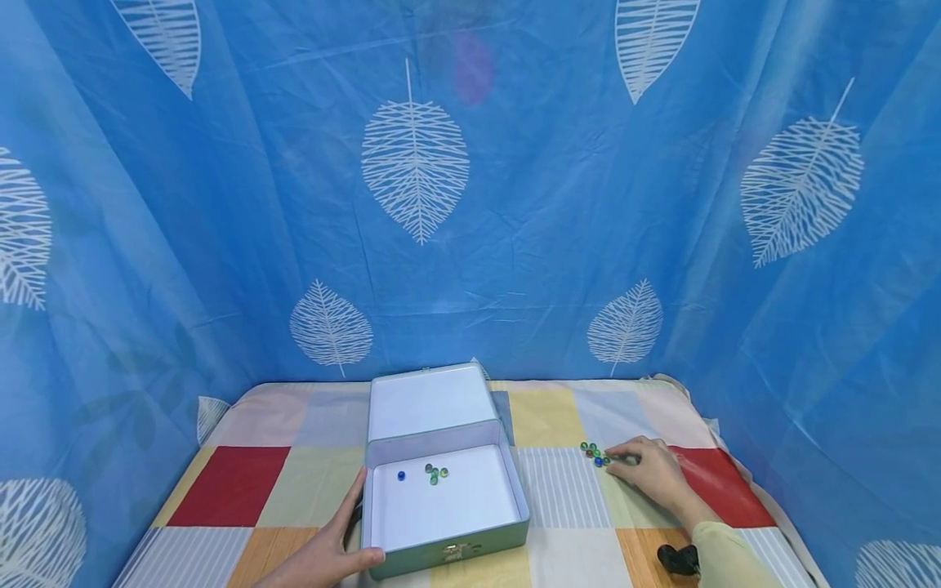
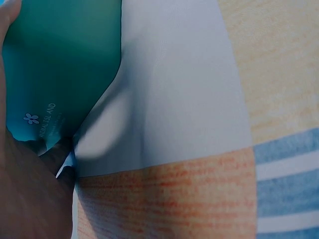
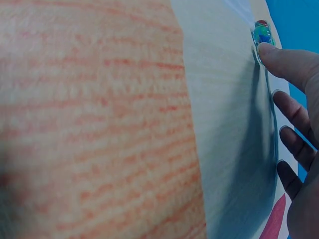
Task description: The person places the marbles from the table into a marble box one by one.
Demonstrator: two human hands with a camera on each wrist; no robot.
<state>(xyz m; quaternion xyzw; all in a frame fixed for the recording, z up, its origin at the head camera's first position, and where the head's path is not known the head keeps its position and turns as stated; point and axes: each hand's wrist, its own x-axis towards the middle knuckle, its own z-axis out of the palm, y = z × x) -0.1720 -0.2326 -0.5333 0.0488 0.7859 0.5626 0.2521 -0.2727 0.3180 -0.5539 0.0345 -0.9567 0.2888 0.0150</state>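
A green tin box with a white inside stands with its lid laid back. Inside lie a blue marble and several greenish marbles. My left hand holds the box's near left corner, thumb at the front wall and fingers along the left side. The box's printed side shows in the left wrist view. My right hand is at a cluster of marbles on the cloth, thumb and index fingertips at a green marble. In the right wrist view the thumb partly covers the cluster.
A patchwork cloth in checks and stripes covers the table. Blue curtains with white leaves enclose the back and sides. A small black object is beside the right sleeve.
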